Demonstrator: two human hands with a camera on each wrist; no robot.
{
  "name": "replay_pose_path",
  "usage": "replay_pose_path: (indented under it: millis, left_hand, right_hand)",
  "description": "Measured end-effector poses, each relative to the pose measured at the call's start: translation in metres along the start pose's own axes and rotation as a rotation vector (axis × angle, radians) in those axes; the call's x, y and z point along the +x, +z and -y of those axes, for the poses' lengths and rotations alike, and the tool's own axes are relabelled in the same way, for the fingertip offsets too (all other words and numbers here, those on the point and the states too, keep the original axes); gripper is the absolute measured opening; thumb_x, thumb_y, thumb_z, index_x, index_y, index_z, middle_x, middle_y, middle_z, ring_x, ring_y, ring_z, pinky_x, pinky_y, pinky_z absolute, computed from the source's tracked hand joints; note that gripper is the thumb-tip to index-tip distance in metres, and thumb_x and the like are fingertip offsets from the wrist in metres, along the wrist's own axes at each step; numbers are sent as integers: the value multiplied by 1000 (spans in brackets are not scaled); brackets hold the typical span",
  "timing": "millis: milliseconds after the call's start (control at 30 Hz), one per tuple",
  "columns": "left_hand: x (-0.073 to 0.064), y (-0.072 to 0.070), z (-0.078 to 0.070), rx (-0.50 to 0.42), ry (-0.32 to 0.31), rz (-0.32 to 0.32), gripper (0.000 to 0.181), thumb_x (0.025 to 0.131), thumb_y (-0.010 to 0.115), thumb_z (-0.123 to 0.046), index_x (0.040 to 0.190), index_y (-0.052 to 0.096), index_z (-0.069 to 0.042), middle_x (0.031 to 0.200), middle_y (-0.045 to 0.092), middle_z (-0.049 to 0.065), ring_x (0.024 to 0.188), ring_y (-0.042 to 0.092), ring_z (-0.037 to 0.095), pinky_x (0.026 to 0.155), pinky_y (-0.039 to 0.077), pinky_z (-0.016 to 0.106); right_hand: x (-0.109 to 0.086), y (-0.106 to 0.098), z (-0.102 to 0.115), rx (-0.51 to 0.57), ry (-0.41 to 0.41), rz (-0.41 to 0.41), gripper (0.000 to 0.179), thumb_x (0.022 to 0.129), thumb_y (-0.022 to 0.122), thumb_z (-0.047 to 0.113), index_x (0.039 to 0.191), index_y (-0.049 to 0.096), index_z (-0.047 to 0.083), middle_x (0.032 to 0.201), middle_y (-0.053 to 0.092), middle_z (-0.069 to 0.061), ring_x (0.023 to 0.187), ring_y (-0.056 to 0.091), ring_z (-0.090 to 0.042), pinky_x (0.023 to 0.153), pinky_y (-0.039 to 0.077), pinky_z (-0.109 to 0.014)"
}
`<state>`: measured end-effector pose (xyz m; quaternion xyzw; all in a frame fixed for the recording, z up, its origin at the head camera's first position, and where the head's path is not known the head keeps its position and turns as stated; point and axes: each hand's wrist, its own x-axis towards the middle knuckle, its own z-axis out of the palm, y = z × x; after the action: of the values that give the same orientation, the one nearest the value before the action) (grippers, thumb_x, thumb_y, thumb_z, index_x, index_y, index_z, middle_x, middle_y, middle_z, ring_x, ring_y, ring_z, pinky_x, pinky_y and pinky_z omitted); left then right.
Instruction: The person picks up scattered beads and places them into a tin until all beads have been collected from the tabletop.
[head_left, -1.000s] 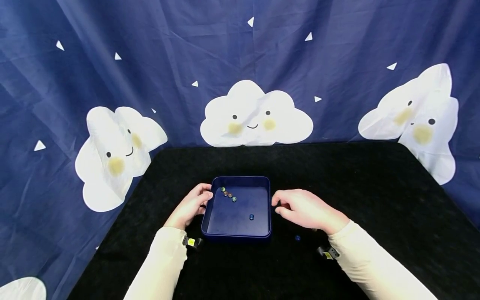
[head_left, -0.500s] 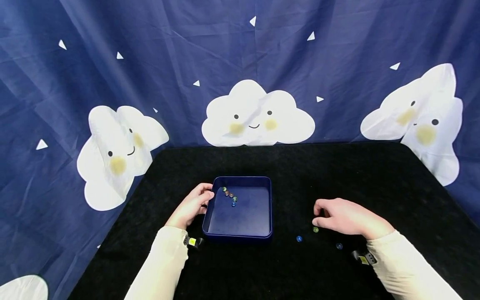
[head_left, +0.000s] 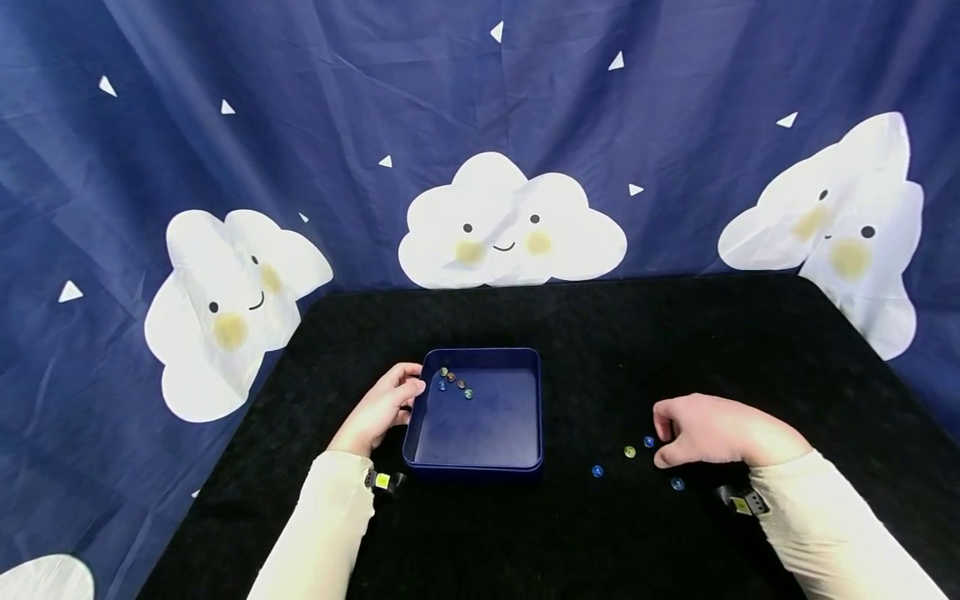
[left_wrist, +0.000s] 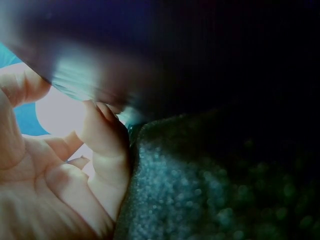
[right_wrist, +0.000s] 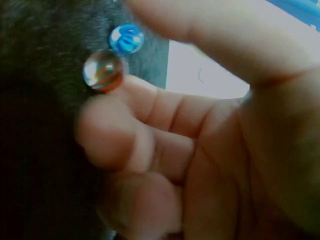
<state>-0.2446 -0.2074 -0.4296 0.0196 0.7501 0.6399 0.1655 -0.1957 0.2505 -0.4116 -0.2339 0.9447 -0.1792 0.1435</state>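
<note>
My left hand (head_left: 380, 410) grips the left wall of a square navy tray (head_left: 480, 468) in the head view. The left wrist view shows the fingers (left_wrist: 102, 135) against the tray's dark outer side (left_wrist: 135, 60). Several glass marbles lie in the tray's upper left, among them a green marble (head_left: 468, 394) and a blue marble (head_left: 442, 386). My right hand (head_left: 720, 429) is low over the cloth, thumb and fingertips apart. Close to its fingertips, the right wrist view shows a clear marble with orange (right_wrist: 104, 71) and a blue marble (right_wrist: 127, 38); neither is pinched.
Right of the tray, on the black cloth (head_left: 585, 350), lie a blue marble (head_left: 597, 471), a yellow-green marble (head_left: 629, 452) and a bluish marble (head_left: 678, 483). A dark blue curtain (head_left: 337, 108) with white clouds hangs behind the table.
My right hand has moved from the tray's right edge rightward to the loose marbles. The blue marble in the tray has rolled to the upper left group. My left hand stays on the tray.
</note>
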Motion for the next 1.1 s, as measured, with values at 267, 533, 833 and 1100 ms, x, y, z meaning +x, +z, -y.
replay_pose_path:
  millis: [267, 533, 833, 1100]
  left_hand:
    - [-1, 0, -1, 4, -4, 6, 43, 93, 51, -11, 132, 39, 2, 117, 44, 31, 81, 54, 25, 60, 49, 29]
    - [-1, 0, -1, 0, -3, 3, 43, 93, 51, -11, 131, 38, 3, 113, 46, 28, 81, 55, 26, 59, 49, 29]
    - [-3, 0, 0, -3, -6, 1, 43, 93, 51, -11, 132, 39, 3, 113, 47, 28, 80, 55, 24, 60, 49, 29]
    - [-1, 0, 0, -6, 6, 6, 42, 93, 51, -11, 131, 39, 3, 115, 46, 31, 78, 55, 23, 59, 49, 29]
  right_hand:
    - [3, 1, 0, 26, -21, 53, 21, 70, 70, 14, 71, 52, 26, 60, 48, 14, 57, 45, -5, 55, 38, -25]
    - [2, 3, -2, 37, -62, 34, 22, 69, 66, 8, 73, 53, 26, 59, 49, 15, 57, 45, -3, 55, 38, -24]
    - [3, 0, -2, 67, -30, 72, 20, 75, 64, 10, 75, 53, 26, 62, 49, 12, 58, 46, -6, 55, 39, -25]
    - [4, 2, -4, 49, -59, 37, 20, 79, 64, 12, 74, 53, 28, 64, 48, 13, 58, 46, -4, 55, 38, -24]
